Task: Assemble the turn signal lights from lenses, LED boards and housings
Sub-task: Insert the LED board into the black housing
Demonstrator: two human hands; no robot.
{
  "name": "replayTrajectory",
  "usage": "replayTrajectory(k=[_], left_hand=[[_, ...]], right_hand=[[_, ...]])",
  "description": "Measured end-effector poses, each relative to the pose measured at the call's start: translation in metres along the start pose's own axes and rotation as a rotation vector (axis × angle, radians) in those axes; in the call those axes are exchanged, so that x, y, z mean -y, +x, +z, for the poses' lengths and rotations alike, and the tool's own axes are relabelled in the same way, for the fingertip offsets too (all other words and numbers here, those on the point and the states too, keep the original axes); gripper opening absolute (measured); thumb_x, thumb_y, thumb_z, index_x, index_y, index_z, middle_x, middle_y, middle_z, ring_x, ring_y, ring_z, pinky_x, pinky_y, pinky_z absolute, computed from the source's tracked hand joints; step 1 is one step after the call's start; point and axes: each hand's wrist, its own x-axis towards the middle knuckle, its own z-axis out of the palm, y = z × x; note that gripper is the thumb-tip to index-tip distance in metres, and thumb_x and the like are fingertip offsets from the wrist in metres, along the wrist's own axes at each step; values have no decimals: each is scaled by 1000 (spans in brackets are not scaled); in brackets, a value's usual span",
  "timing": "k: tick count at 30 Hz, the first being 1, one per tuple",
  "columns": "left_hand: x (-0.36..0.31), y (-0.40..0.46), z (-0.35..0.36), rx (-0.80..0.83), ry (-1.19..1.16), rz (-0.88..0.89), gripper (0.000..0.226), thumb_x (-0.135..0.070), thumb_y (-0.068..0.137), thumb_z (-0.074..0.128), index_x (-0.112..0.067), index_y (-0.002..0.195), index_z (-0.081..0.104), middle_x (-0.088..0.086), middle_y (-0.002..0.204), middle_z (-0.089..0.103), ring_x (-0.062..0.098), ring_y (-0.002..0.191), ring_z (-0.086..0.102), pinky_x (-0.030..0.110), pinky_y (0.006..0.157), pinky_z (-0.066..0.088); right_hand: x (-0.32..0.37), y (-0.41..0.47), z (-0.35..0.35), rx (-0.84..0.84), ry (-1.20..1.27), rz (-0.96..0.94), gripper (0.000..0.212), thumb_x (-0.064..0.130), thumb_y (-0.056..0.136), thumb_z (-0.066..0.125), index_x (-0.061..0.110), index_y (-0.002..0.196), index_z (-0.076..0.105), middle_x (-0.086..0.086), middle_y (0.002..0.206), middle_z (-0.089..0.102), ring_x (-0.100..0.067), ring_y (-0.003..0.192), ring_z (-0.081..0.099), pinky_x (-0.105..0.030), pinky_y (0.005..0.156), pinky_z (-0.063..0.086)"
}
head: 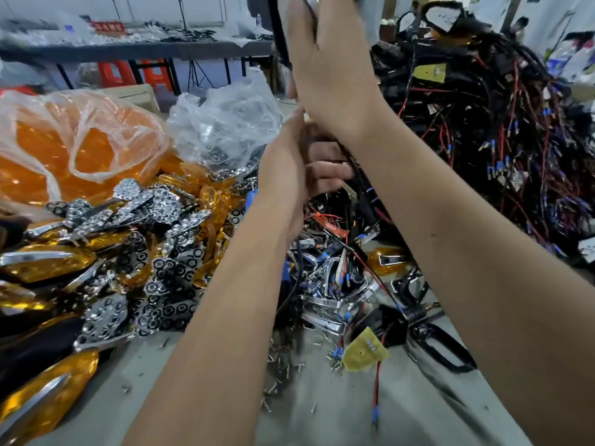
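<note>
Both my arms reach forward over the table. My right hand (325, 59) is raised high, seen from the back, and grips a black cable (354, 175) that runs up between its fingers; its fingertips are cut off by the top edge. Lower down, my left hand (296, 169) curls its fingers round the same cable. A yellow LED board (363, 350) with a red wire lies on the table near me. Amber lenses (48, 262) and chrome reflector plates (151, 204) are heaped at the left. Black housings (434, 342) lie at the right.
A plastic bag of amber lenses (64, 149) and a clear bag (225, 123) stand behind the heap. A big tangle of black, red and blue wire harnesses (499, 140) fills the right. Chrome trim pieces (328, 304) and loose screws (283, 365) lie in the middle.
</note>
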Motion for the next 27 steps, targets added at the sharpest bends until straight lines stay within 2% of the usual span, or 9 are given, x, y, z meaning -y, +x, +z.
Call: replayTrajectory(k=[2,5,8,11,14,16,20,24,27], left_hand=[[-10,-13,-18,112,26,-20,67,-48,112,27,-18,69,70,-2,53,57,11,38,43,23,39,36],[-25,-41,-59,257,40,-79,67,-48,110,29,-15,67,69,-2,48,48,8,30,32,14,33,28],[-40,-79,-98,342,196,-112,58,-48,107,39,-19,75,77,2,57,64,6,30,44,12,31,32],[-45,-109,-130,418,368,-193,46,-51,98,54,-16,91,82,16,84,78,16,47,67,17,37,45],[-41,-116,-154,102,432,-331,65,-71,89,56,-11,92,80,21,96,78,24,63,74,23,43,52],[-30,-112,-164,-116,400,-278,65,-74,81,57,-14,97,78,17,96,79,26,70,76,28,51,58],[-7,-107,-167,-173,354,-137,36,-50,99,64,-17,112,74,12,104,79,31,89,76,56,86,62],[1,-107,-164,-147,341,-76,26,-31,101,58,-18,121,68,14,104,78,39,81,76,47,72,64],[3,-103,-157,-187,419,-29,22,-22,109,49,-21,118,69,13,101,76,27,64,70,34,60,59]], right_hand=[[16,-3,10,45,248,157,14,9,105,37,6,93,43,-18,69,54,-27,45,48,-26,43,36],[27,-16,23,184,532,406,24,7,107,37,8,87,52,-16,78,63,-16,51,54,-25,46,41],[22,-40,39,395,623,498,32,11,108,44,13,81,62,-12,78,70,-17,58,58,-27,52,47],[16,-67,55,544,629,519,28,17,111,47,12,90,65,-13,85,70,-18,70,63,-29,58,47],[9,-90,64,644,556,546,20,17,111,48,14,101,66,-12,92,63,-23,79,57,-31,59,45],[8,-101,67,738,554,572,18,15,110,52,9,116,67,-8,94,66,-19,78,62,-33,57,51],[6,-110,73,825,478,508,20,11,106,60,-2,118,69,-21,96,65,-24,84,64,-35,57,60],[0,-109,75,814,429,505,15,11,99,70,5,110,78,-16,93,70,-18,80,63,-31,56,56],[-6,-105,76,783,385,483,11,10,97,72,10,103,82,-13,83,66,-24,71,55,-28,53,47]])
